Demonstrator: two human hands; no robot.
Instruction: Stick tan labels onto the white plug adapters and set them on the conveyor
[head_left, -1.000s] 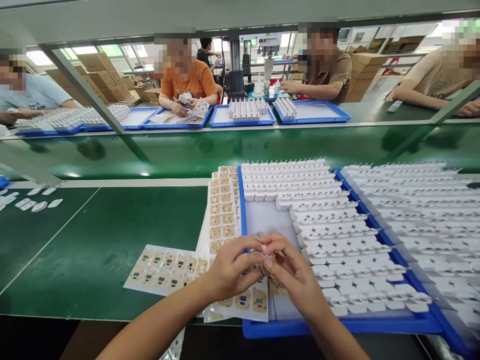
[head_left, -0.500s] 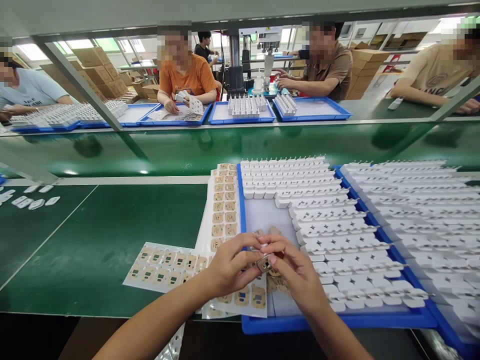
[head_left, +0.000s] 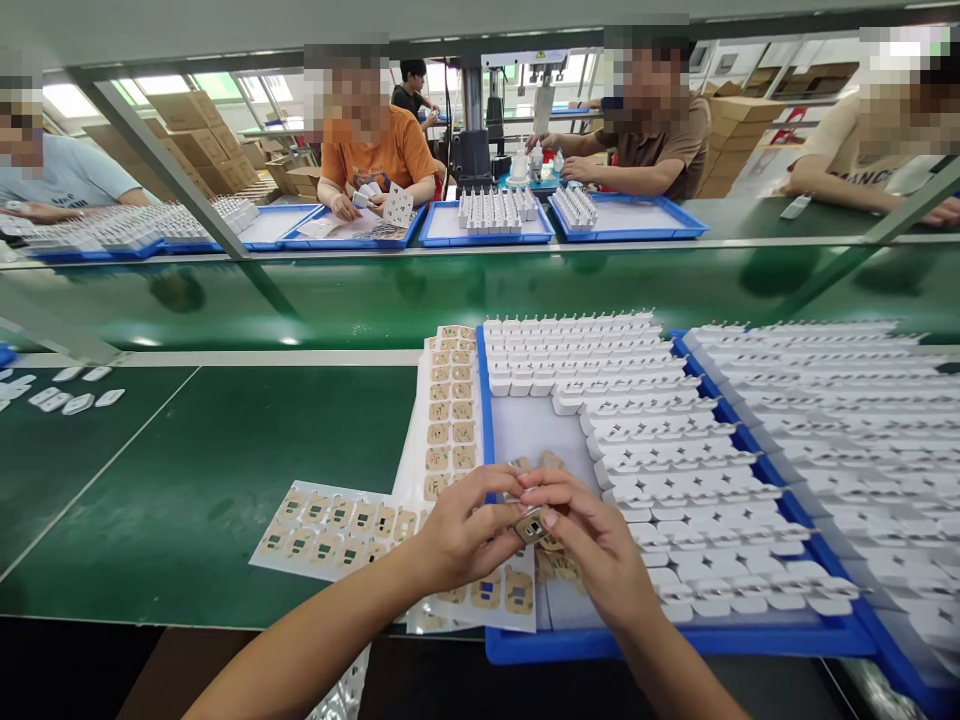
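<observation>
Both of our hands meet over the near left corner of the blue tray [head_left: 675, 640], and between them we pinch one small tan-and-metal piece [head_left: 531, 525]. Our left hand [head_left: 461, 535] curls its fingers narrowly around the piece from the left, thumb on top; our right hand [head_left: 592, 545] closes thumb and forefinger on it from the right. The piece hangs just above the tray's bare white floor, beside the rows of white plug shells [head_left: 660, 470] that fill the rest of the tray. Left of the tray lie backing sheets of tan stickers [head_left: 341, 525], some overlapping its edge. We judge that we are working this single piece between the fingertips, either peeling it or pressing parts together; which one is too small to tell. The next move calls for a steady fingertip hold, so the little piece does not slip.
</observation>
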